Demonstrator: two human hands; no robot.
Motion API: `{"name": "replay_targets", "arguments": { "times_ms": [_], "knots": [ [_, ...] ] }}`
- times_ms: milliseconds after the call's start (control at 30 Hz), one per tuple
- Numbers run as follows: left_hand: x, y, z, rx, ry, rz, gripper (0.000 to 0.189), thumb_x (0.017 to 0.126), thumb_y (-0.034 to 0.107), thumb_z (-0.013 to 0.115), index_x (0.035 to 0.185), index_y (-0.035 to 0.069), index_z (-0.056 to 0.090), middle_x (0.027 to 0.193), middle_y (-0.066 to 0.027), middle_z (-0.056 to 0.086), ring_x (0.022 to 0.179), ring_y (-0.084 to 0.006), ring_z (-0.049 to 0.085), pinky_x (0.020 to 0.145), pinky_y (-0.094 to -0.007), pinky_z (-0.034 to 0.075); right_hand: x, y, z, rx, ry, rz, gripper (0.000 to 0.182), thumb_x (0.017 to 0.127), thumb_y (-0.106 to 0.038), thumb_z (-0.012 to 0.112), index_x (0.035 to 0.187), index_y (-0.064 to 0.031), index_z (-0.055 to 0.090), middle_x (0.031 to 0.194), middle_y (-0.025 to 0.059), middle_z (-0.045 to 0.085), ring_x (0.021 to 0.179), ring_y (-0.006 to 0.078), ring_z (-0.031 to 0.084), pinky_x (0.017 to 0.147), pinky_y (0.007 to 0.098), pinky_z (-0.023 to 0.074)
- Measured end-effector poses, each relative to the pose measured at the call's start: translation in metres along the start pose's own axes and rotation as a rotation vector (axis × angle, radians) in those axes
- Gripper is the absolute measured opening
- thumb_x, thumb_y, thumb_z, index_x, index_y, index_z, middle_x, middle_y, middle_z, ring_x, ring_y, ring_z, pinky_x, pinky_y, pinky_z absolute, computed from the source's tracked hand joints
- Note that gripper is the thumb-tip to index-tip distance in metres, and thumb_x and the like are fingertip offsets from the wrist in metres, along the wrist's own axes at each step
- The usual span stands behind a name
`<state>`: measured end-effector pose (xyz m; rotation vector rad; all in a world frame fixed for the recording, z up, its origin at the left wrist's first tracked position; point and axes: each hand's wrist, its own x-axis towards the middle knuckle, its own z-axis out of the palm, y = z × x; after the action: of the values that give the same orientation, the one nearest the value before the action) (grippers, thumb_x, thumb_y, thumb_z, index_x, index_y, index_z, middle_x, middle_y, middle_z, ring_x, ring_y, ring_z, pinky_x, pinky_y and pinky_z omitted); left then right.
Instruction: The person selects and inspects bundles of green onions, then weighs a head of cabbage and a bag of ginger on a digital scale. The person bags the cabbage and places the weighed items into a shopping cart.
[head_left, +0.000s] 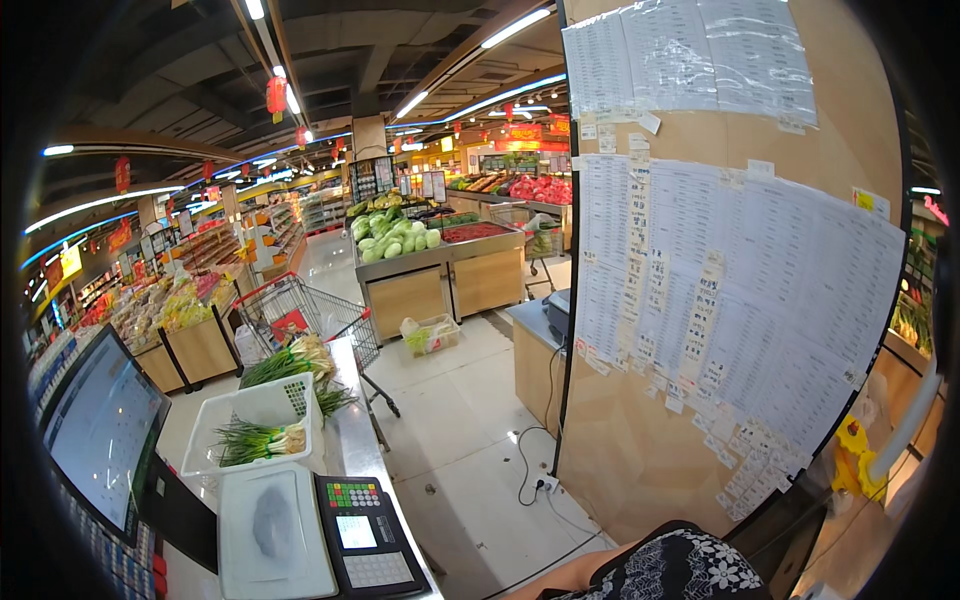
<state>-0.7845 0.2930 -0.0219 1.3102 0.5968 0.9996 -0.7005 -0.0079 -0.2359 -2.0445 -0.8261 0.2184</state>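
Neither of my hands is in view. Before me stands an electronic weighing scale with a pale flat pan (268, 532) and a keypad console (371, 532) beside it. A white plastic basket (202, 442) behind the pan holds bundles of green onions (259, 444). More tied green onions (289, 364) lie past the basket on the steel counter (346, 442). A tilted monitor (105, 435) is lit at the left. At the bottom edge shows part of a bare arm (574, 574) and a black garment with white flowers (690, 566); whose they are I cannot tell.
A wooden panel (630, 450) covered with printed lists (750, 285) rises at the right. Cables (519, 472) run across the tiled floor to a power strip (550, 484). Beyond the counter stand a shopping cart (330, 307), a clear crate (431, 335) and a vegetable stand (409, 296).
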Motion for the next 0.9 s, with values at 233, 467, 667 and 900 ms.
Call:
{"name": "replay_targets", "arguments": {
  "times_ms": [233,467,667,900],
  "knots": [
    [-0.003,0.010,-0.007,-0.062,-0.007,-0.013,0.053,0.081,0.022,0.060,0.123,-0.003,0.040,0.118,-0.0183,0.049,0.109,-0.0278,0.047,0.092,-0.0372,0.040,-0.002,-0.001,0.004,0.049,0.038,-0.092,0.034,0.091,-0.028,0.044,0.113,-0.0050,0.055,0.094,0.0213,0.061,0.081,0.0339,0.060,0.068,0.0424,0.0490],
    [-0.013,0.041,-0.049,-0.306,-0.002,-0.006,0.055,0.081,0.024,0.060,0.125,-0.003,0.039,0.120,-0.0177,0.049,0.111,-0.0273,0.046,0.094,-0.0370,0.039,0.008,0.051,0.039,-0.088,-0.025,-0.029,0.041,0.091,-0.032,0.044,0.125,-0.0099,0.049,0.106,0.0206,0.059,0.091,0.0329,0.059,0.081,0.0409,0.0455],
    [-0.066,0.098,-0.140,-0.682,0.127,0.040,0.057,0.081,0.025,0.060,0.126,-0.002,0.038,0.121,-0.0173,0.048,0.113,-0.0269,0.046,0.095,-0.0368,0.039,0.004,-0.027,-0.023,-0.187,-0.209,-0.156,0.026,0.088,-0.023,0.040,0.106,-0.0079,0.052,0.082,0.0153,0.059,0.071,0.0326,0.059,0.062,0.0419,0.0484],
    [-0.113,0.132,-0.153,-0.818,0.330,0.196,0.033,0.085,0.017,0.058,0.113,0.002,0.049,0.110,-0.0115,0.054,0.095,-0.0228,0.050,0.076,-0.0350,0.045,-0.007,-0.047,-0.064,0.057,-0.070,-0.061,0.018,0.086,-0.017,0.053,0.090,0.0002,0.055,0.064,0.0132,0.052,0.056,0.0262,0.050,0.056,0.0367,0.0419]
  ]
}}
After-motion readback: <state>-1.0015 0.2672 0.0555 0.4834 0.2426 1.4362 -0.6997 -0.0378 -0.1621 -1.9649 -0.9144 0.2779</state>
